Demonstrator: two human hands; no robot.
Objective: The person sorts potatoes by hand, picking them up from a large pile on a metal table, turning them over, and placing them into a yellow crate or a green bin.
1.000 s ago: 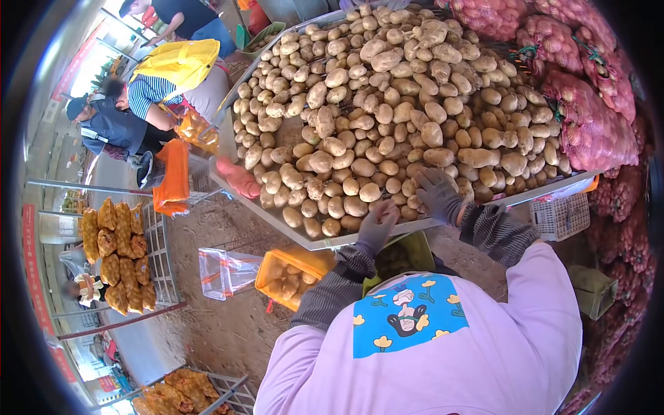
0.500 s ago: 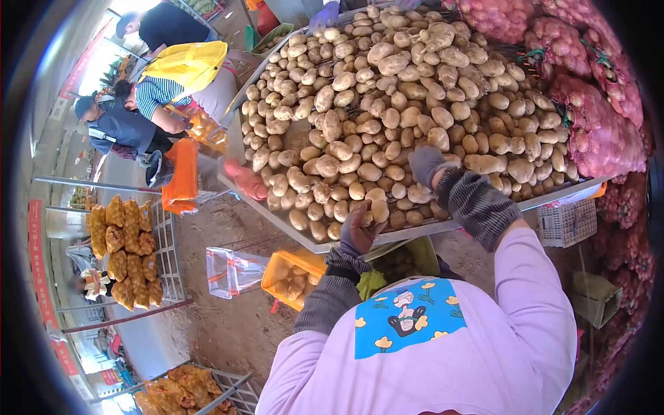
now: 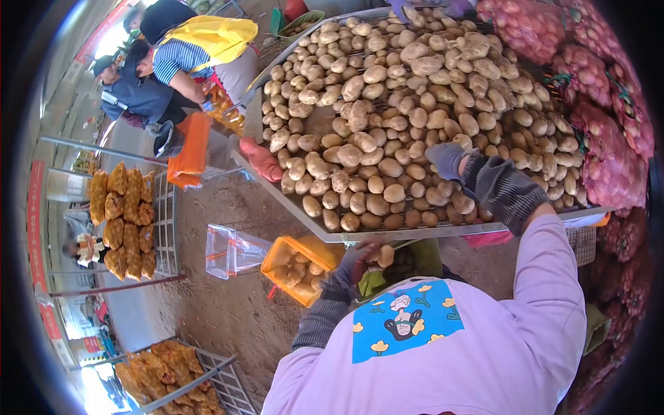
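Note:
A metal-rimmed sorting table [image 3: 289, 209] bears a big heap of potatoes [image 3: 360, 114]. My left hand [image 3: 354, 264], in a dark glove with a striped grey cuff, is below the table's near edge. It has a potato [image 3: 385, 256] at its fingertips, above an open green container [image 3: 423, 257] whose contents are mostly hidden. On the right part of the heap lies my right hand [image 3: 446, 160] in a grey glove. Its fingers stretch over the potatoes and it appears to grip none; part of its underside is hidden.
An orange crate [image 3: 285, 243] of potatoes stands left of me. Red net sacks [image 3: 612, 149] are piled at the right. A purple-gloved hand [image 3: 451, 8] reaches in at the far edge. A red bundle [image 3: 261, 159] sits at the left rim. People [image 3: 200, 48] work beyond, near racked sacks [image 3: 124, 221].
My left hand has moved down off the table edge with a potato, toward the green container. My right hand has stayed on the heap. The whole view has shifted slightly.

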